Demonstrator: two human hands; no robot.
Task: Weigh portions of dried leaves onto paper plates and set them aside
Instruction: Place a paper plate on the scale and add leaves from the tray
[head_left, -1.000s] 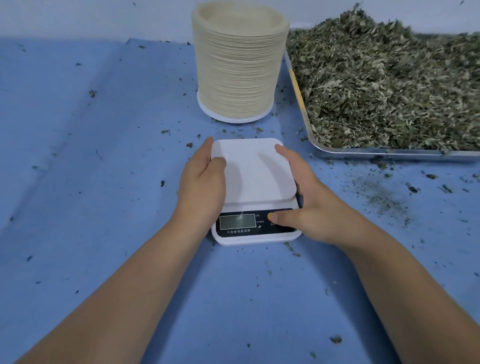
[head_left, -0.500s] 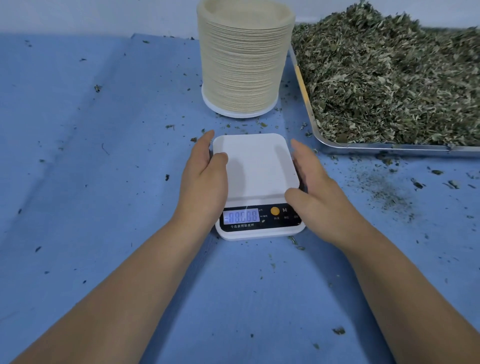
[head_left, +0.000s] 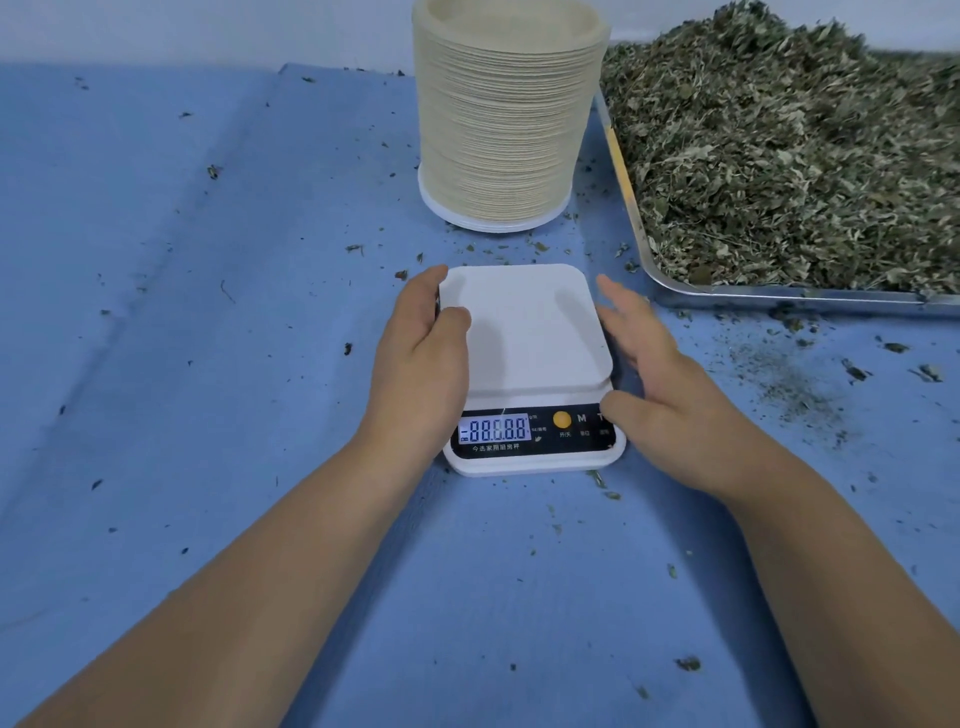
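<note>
White scale (head_left: 524, 332) mid-frame, left hand (head_left: 415, 374) clamped on its left edge, right hand (head_left: 670, 395) beside its right, fingers straight.

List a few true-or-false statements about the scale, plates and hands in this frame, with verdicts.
1. The scale has nothing on its platform. True.
2. The display is dark. False: it is lit and shows digits.
3. The left hand holds the scale by its left edge, thumb on top. True.
4. The right hand holds a plate. False: it is open beside the scale and holds nothing.
5. The plates stand right of the tray. False: the stack stands left of it.
</note>
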